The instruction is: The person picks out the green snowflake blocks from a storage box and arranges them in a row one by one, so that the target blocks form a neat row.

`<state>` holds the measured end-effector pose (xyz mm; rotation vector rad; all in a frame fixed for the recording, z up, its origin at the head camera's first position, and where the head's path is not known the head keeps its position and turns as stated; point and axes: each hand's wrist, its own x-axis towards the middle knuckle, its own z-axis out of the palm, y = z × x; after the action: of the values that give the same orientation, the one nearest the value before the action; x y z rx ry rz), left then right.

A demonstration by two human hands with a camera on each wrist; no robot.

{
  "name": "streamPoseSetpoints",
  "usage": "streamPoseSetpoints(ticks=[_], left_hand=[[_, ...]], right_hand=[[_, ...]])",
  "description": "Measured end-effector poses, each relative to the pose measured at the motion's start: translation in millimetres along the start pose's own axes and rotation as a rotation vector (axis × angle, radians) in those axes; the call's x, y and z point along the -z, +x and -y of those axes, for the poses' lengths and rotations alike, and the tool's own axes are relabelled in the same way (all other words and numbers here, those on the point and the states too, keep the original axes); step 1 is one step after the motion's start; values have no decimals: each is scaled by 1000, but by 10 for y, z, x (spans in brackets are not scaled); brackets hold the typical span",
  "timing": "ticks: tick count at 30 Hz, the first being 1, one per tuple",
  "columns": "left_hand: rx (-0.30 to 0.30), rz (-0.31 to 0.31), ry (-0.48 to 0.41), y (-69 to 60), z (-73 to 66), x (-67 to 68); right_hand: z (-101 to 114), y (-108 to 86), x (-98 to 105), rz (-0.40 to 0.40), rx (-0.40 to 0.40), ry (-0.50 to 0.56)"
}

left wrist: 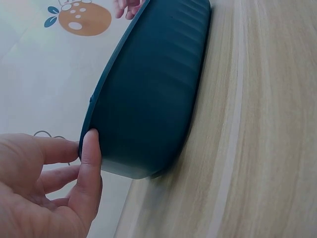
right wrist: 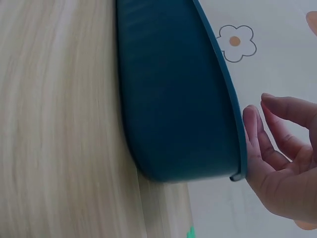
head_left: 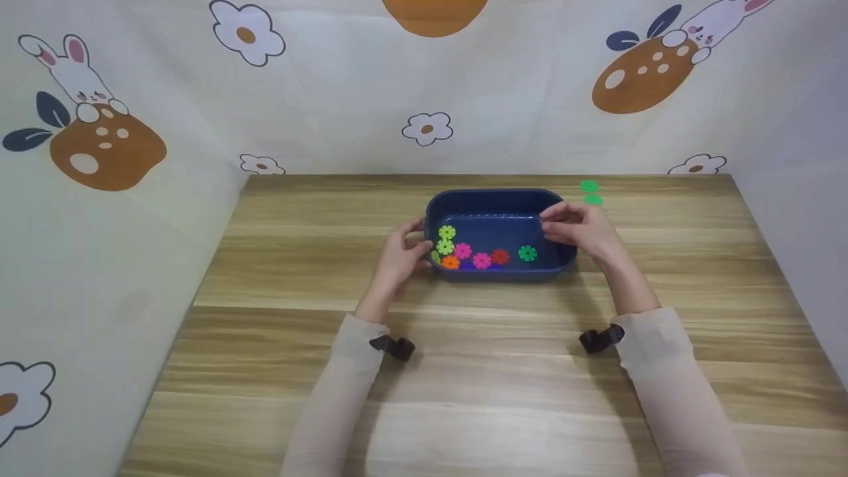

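A dark blue plastic basin [head_left: 500,275] sits on the table, holding several small flower-shaped discs. Yellow-green discs [head_left: 447,232] lie at its left end, with an orange disc [head_left: 450,263] and a pink disc [head_left: 481,260] near the front. Farther right are a red disc [head_left: 499,256] and a green disc [head_left: 527,253]. My left hand [head_left: 397,255] pinches the basin's left rim between thumb and finger. My right hand [head_left: 586,228] hovers over the right end, fingers loosely bent; in the right wrist view no disc shows between the fingertips [right wrist: 267,96].
Two green discs, an upper disc [head_left: 589,186] and a lower disc [head_left: 593,199], lie on the wooden table [head_left: 318,371] behind my right hand. A patterned cloth [head_left: 344,86] rises at the table's back and sides. Each sleeve carries a small black device [head_left: 397,348].
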<state>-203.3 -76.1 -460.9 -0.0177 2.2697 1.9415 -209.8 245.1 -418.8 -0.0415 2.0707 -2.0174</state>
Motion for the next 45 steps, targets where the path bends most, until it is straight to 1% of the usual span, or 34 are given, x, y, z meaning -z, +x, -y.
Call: streamPoseSetpoints(ticks=[2,6,8,11,13,16,20,24,27,30,32,35,41,45], left_hand=[[1,-3,-1,-1,0,3],[8,-13,2,0,4,3],[11,-12,3,-3,5,-3],[13,-1,4,-8,0,-10],[11,-2,3,-12,-4,-11],[9,-10,5,-11,-7,-6],[14,-11,5,-14,-11,-4],[23,-5,-1,-19,-21,-9],[20,-5,-1,-20,-20,-13],[9,-5,-4,-18,-8,-18],[4,-2,-5,-16,0,-24],[3,-1,-3,-14,6,-33],[9,4,-11,-10,-3,-34],[18,10,-5,-9,-4,-5]], right_hand=[[-5,21,-49,-3,-12,-36],[-33,73,-139,-5,-27,-188],[-56,103,-175,4,-38,-269],[-90,142,-213,39,-75,-354],[-105,164,-234,71,-100,-379],[-122,194,-256,121,-139,-368],[-153,221,-278,174,-167,-365],[-194,239,-309,236,-156,-393],[-226,249,-327,265,-109,-459],[-262,264,-339,266,-55,-546],[-284,272,-349,259,-38,-590],[-306,278,-363,240,-37,-645],[-325,289,-409,213,-43,-801],[-321,320,-460,208,-59,-855]])
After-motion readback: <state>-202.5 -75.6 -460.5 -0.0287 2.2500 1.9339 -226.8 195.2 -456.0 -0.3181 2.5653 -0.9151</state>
